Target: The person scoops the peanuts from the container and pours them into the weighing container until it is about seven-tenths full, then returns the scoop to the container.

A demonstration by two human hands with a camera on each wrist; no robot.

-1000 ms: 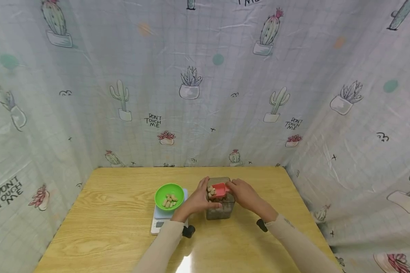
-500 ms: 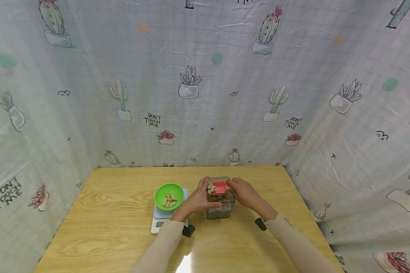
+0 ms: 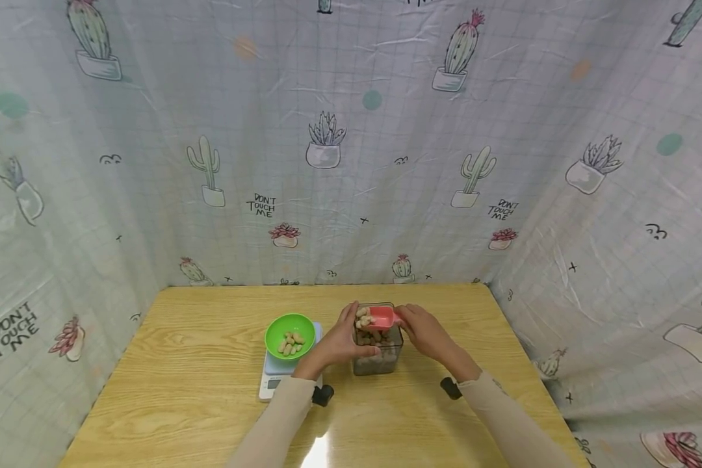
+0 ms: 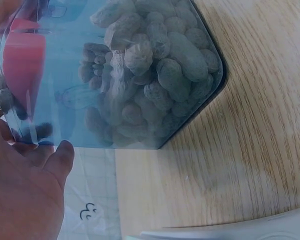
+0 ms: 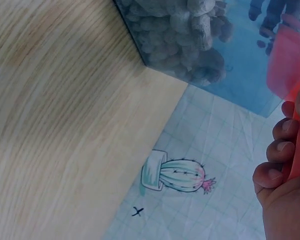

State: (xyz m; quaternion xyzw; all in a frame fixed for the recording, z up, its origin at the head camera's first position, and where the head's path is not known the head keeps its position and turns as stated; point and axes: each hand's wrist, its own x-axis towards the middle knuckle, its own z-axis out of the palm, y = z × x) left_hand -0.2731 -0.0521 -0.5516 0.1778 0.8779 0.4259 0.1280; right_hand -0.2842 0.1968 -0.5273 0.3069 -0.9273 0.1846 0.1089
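A clear, dark-tinted plastic container (image 3: 377, 365) part full of unshelled peanuts (image 4: 177, 75) stands on the table. My left hand (image 3: 340, 343) grips its upper left side near the rim, thumb at the front and fingers toward the back. In my right hand (image 3: 426, 333) is the handle of a red scoop (image 3: 383, 317), with the fingers curled round it in the right wrist view. The scoop lies level over the container's mouth. Several peanuts (image 3: 363, 318) sit at its left end, close to my left hand's fingers.
Left of the container, a green bowl (image 3: 292, 322) with several peanuts rests on a white kitchen scale (image 3: 270, 389). The wood-grain table (image 3: 210, 364) ends at a cactus-print curtain (image 3: 351, 247) at the back. A similar curtain hangs along the right side.
My right hand has lifted the scoop a little and shifted it slightly right over the container. The left hand keeps its place on the container.
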